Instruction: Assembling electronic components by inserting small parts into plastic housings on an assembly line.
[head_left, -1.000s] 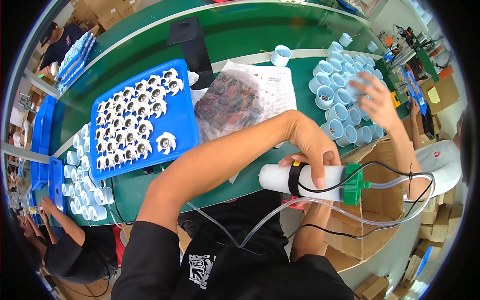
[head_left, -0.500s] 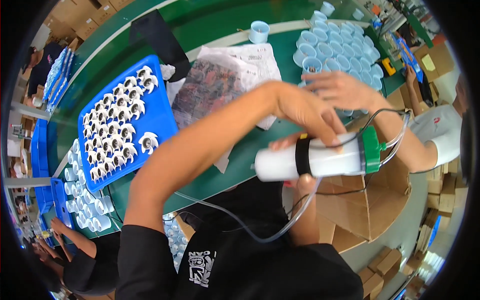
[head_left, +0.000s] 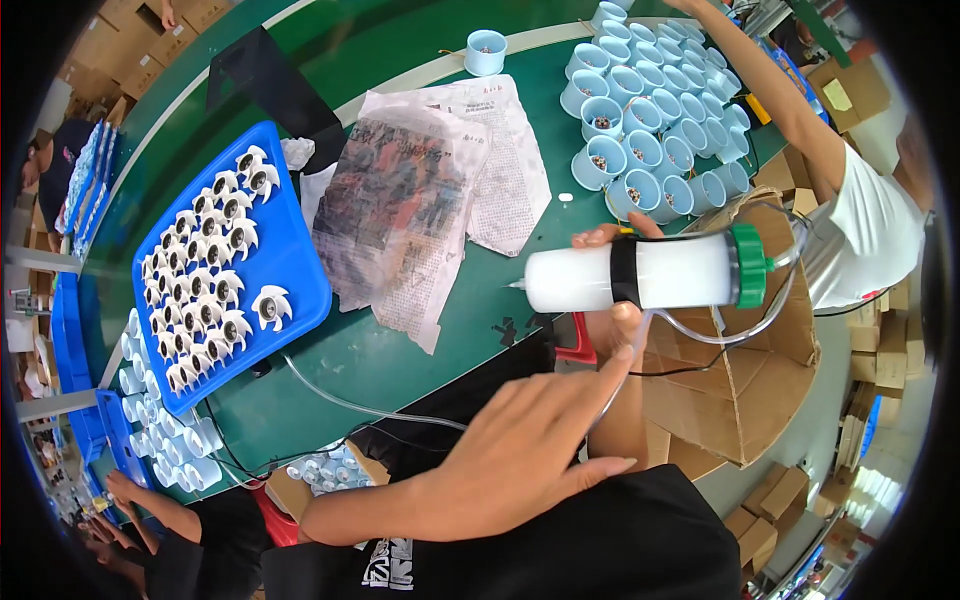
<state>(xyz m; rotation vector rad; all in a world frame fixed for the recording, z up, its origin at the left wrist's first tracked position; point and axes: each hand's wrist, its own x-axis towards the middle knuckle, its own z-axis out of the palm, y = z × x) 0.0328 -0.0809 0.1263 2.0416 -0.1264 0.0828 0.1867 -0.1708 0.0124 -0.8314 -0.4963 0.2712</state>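
Note:
My right hand (head_left: 622, 318) is wrapped round a large dispensing syringe (head_left: 690, 272). Its clear barrel holds white paste, with a black strap round the middle and a green cap (head_left: 748, 266) at the right end. The thin nozzle (head_left: 517, 285) points left over the green table. Below the syringe, my left hand (head_left: 530, 440) is open and holds nothing, fingers stretched toward my right wrist, its index fingertip by the clear hose (head_left: 690, 333). To the left, a blue tray (head_left: 300, 285) holds rows of white fan impellers (head_left: 208, 258), with one impeller (head_left: 271, 307) set apart.
Light blue cups (head_left: 640, 190) with small parts inside crowd the table's right side; one cup (head_left: 486, 53) stands alone at the back. Printed paper sheets (head_left: 400, 200) lie mid-table. An open carton (head_left: 745, 390) stands at right. A co-worker's arm (head_left: 770, 80) reaches across the cups.
My left hand has come off the syringe barrel and dropped down and left, fingers extended. The syringe stays in my right hand. The co-worker's arm has shifted to the far side of the cups.

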